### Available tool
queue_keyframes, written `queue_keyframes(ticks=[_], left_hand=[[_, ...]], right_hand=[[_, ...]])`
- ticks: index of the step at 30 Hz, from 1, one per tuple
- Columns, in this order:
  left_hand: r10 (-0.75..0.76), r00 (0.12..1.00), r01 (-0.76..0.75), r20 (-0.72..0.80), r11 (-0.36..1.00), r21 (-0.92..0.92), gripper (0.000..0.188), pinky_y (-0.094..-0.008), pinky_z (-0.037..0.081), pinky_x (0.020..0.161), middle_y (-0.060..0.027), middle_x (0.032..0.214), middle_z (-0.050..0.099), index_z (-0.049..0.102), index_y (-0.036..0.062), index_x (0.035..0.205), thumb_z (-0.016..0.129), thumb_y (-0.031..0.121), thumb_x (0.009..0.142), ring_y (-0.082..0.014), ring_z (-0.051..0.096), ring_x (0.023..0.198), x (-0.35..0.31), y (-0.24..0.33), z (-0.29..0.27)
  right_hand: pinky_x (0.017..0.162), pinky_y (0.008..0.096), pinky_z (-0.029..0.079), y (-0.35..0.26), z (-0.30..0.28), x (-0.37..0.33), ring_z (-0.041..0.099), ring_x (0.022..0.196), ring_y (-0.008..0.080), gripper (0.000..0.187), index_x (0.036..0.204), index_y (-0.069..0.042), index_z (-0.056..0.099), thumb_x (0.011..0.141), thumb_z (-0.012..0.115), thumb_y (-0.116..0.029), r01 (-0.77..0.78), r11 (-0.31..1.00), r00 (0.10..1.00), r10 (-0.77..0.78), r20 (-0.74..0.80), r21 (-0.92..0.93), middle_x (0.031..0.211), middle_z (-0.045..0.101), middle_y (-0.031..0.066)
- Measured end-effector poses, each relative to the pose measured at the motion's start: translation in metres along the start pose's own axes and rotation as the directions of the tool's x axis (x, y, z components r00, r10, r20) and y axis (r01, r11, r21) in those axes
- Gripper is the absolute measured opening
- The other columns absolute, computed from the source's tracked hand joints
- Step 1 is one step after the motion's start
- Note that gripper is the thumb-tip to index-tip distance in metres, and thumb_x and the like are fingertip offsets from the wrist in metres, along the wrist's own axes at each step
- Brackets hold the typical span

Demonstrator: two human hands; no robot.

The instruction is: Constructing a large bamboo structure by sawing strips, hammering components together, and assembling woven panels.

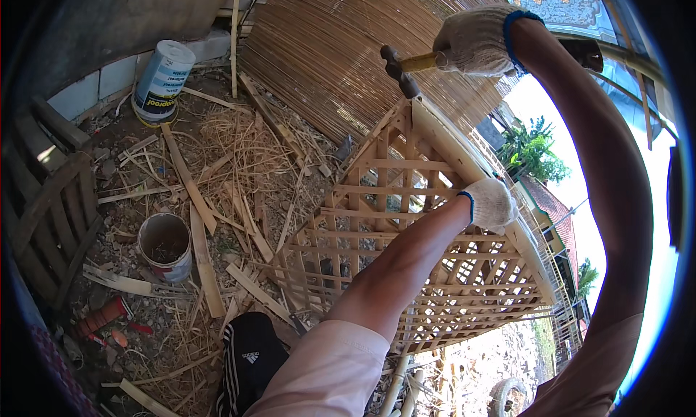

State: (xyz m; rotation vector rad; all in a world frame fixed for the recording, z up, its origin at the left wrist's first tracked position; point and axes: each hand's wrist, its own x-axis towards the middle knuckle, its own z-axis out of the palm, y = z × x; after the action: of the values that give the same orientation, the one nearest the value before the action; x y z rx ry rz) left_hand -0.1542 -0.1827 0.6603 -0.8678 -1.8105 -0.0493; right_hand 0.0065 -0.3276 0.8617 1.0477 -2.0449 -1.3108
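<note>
I am remotely holding: one yellow-handled hammer (396, 70), one o'clock, right hand (475, 43) clamped on it, at one bamboo rail (453, 143); left hand (493, 204) bracing, three o'clock, finger closure hidden; lattice panel (395, 191), four o'clock; short, square taps seeming safest.

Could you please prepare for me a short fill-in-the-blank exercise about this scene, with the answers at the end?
1. The right hand holds a ____.
2. Like the right hand, the left hand is covered by a pale ____ with a blue cuff.
3. In the picture, the open bucket is to the ____ of the lattice.
4. The leaves are ____ in colour.

Missing words: hammer; glove; left; green.
</note>
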Motion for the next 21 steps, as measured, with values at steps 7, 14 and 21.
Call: queue_keyframes(ticks=[7, 14, 21], left_hand=[[0.011, 1.000, -0.011, 0.010, 0.999, 0.037, 0.042, -0.0412, 0.060, 0.072, -0.0081, 0.092, 0.074, 0.072, 0.0101, 0.096, 0.073, 0.051, 0.087, -0.0277, 0.075, 0.085, -0.001, 0.000, 0.001], [-0.005, 1.000, 0.005, -0.006, 1.000, -0.024, 0.039, -0.0399, 0.060, 0.075, -0.0074, 0.091, 0.075, 0.070, 0.0105, 0.093, 0.075, 0.049, 0.086, -0.0258, 0.076, 0.087, -0.007, 0.000, -0.003], [0.024, 0.999, -0.021, -0.048, 0.998, 0.058, 0.033, -0.0421, 0.061, 0.077, -0.0089, 0.097, 0.075, 0.071, 0.0110, 0.105, 0.069, 0.041, 0.092, -0.0254, 0.075, 0.088, -0.007, -0.019, 0.024]], right_hand=[[0.070, 0.0427, 0.054, 0.013, 0.042, -0.023, 0.067, 0.069, 0.0224, 0.033, 0.114, -0.007, 0.073, 0.110, 0.054, -0.033, 0.110, 0.985, 0.927, -0.052, -0.371, 0.135, 0.081, 0.072, 0.0092], [0.064, 0.0472, 0.054, 0.043, 0.184, -0.137, 0.070, 0.068, 0.0361, 0.020, 0.105, -0.008, 0.065, 0.096, 0.073, -0.024, 0.118, 0.841, 0.853, 0.187, -0.487, 0.529, 0.075, 0.069, 0.0144], [0.062, 0.0436, 0.055, 0.061, 0.281, -0.175, 0.070, 0.066, 0.0354, 0.027, 0.100, -0.007, 0.063, 0.083, 0.079, -0.019, 0.251, 0.861, 0.744, 0.121, -0.657, 0.443, 0.076, 0.068, 0.0142]])
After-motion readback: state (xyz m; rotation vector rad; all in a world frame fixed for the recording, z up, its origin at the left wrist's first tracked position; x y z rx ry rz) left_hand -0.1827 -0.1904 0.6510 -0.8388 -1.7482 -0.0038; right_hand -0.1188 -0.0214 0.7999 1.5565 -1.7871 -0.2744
